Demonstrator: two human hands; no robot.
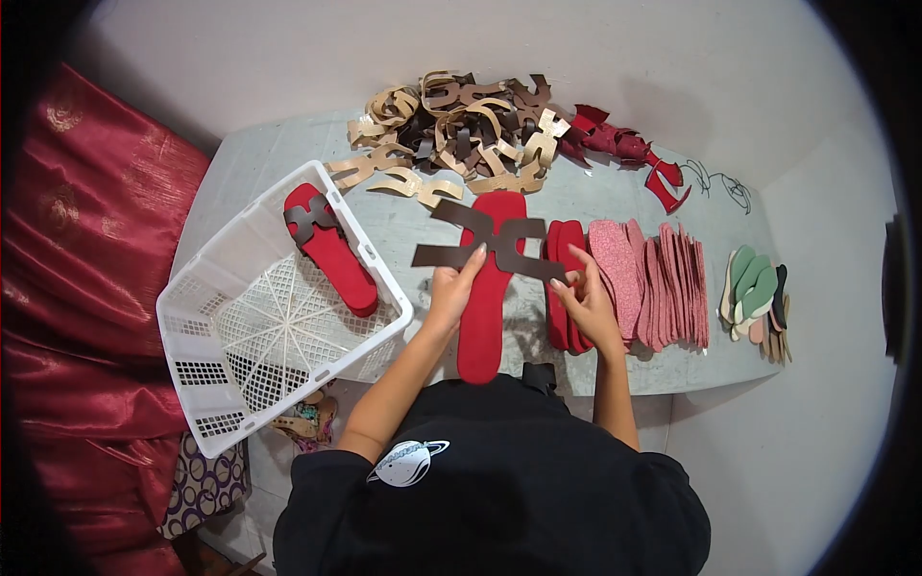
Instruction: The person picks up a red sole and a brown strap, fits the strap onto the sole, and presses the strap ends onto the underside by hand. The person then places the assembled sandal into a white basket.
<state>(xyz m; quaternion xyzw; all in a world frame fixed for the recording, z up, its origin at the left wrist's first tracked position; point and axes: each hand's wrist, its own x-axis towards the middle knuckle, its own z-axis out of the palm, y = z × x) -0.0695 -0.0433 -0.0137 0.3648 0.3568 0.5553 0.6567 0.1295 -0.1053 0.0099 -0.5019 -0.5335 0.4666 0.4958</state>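
My left hand is closed on a red sandal sole, its thumb pressing a dark brown H-shaped sandal strap flat across the sole's upper half. The strap's arms stick out past both sides of the sole. At the strap's lower right end, my right hand appears to pinch the tip between thumb and a finger, with the index finger raised. Just behind that hand stand several red soles, partly hidden by it.
A white plastic basket at left holds a red sandal with a brown strap. Loose brown and beige straps are heaped at the back, beside dark red pieces. Pink soles and green soles stand at right.
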